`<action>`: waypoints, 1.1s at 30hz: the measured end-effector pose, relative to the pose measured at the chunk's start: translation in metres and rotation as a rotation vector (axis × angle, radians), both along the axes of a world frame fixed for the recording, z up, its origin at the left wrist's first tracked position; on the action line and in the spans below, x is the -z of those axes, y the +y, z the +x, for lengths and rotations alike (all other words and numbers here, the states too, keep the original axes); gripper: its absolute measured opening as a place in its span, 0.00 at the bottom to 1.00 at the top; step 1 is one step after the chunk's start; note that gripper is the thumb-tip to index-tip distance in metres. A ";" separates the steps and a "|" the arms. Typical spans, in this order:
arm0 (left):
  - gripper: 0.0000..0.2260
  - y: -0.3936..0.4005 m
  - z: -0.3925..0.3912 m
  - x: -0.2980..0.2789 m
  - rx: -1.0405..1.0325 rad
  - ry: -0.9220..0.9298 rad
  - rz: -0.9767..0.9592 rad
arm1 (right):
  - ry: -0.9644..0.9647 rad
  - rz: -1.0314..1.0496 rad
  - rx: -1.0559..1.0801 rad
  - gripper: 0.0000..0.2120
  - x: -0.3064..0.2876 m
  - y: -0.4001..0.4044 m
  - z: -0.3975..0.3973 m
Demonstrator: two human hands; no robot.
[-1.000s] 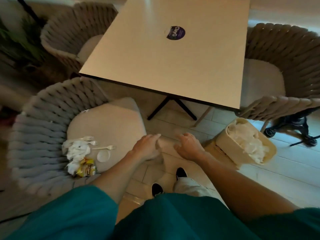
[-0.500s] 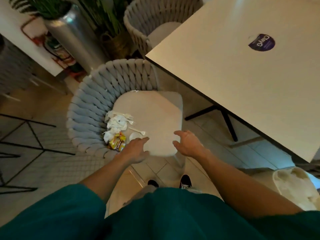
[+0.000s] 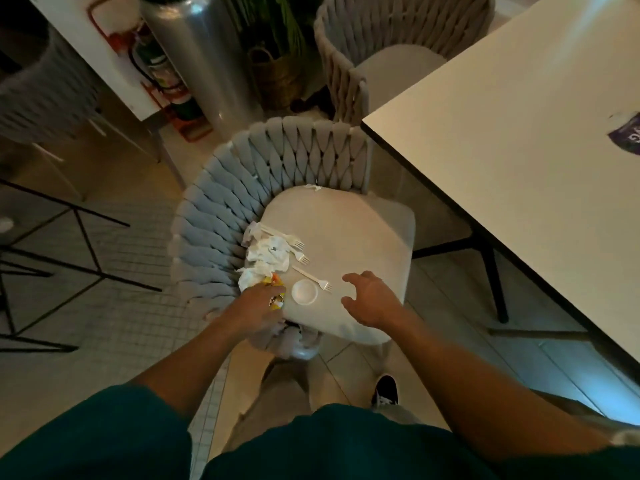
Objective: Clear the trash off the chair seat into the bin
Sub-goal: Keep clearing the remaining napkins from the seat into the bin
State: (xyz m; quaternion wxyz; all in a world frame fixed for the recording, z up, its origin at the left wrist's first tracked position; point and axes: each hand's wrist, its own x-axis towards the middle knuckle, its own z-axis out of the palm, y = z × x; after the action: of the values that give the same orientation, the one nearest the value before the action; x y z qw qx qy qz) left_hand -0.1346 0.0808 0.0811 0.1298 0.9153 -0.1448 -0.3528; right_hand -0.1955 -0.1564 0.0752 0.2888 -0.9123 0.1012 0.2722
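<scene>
The beige seat cushion (image 3: 349, 237) lies bare toward its right and far parts. The grey woven rope backrest (image 3: 221, 230) walls the left and far sides, hard against the crumpled white napkins (image 3: 266, 254). The white square tabletop (image 3: 519, 150) overhangs near the right edge.

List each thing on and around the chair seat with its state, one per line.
left hand: on the yellow wrapper, grip cannot be told
right hand: open, hovering over the seat
crumpled napkins: piled at the seat's left edge
white forks: lying flat
round white lid: flat on the chair seat
</scene>
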 end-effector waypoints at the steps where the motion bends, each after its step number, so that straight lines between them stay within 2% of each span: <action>1: 0.25 0.009 0.014 0.004 -0.009 0.006 -0.006 | 0.011 -0.001 0.006 0.24 0.003 0.010 0.011; 8: 0.22 0.056 0.105 0.054 -0.101 0.057 -0.078 | 0.115 0.024 0.040 0.25 0.047 0.073 0.088; 17: 0.19 0.068 0.212 0.159 -0.256 0.061 -0.127 | 0.188 0.119 0.153 0.21 0.139 0.128 0.162; 19: 0.16 0.063 0.232 0.186 -0.274 0.042 -0.116 | 0.210 0.122 0.170 0.21 0.163 0.135 0.170; 23: 0.13 0.056 0.259 0.222 -0.265 -0.061 -0.124 | 0.121 0.108 0.232 0.26 0.193 0.143 0.182; 28: 0.13 0.050 0.273 0.249 -0.297 0.006 -0.102 | 0.040 0.039 0.224 0.29 0.221 0.147 0.219; 30: 0.13 0.047 0.271 0.251 -0.318 -0.002 -0.093 | 0.065 0.002 0.179 0.27 0.229 0.148 0.236; 33: 0.14 0.048 0.263 0.244 -0.343 -0.026 -0.101 | 0.093 -0.059 0.160 0.16 0.232 0.148 0.245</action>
State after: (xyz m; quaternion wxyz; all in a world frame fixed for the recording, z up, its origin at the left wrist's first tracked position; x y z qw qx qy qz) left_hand 0.1288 0.1289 -0.1625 0.2323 0.9233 -0.0057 -0.3059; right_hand 0.0500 -0.0085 -0.1567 0.2779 -0.8956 0.1952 0.2874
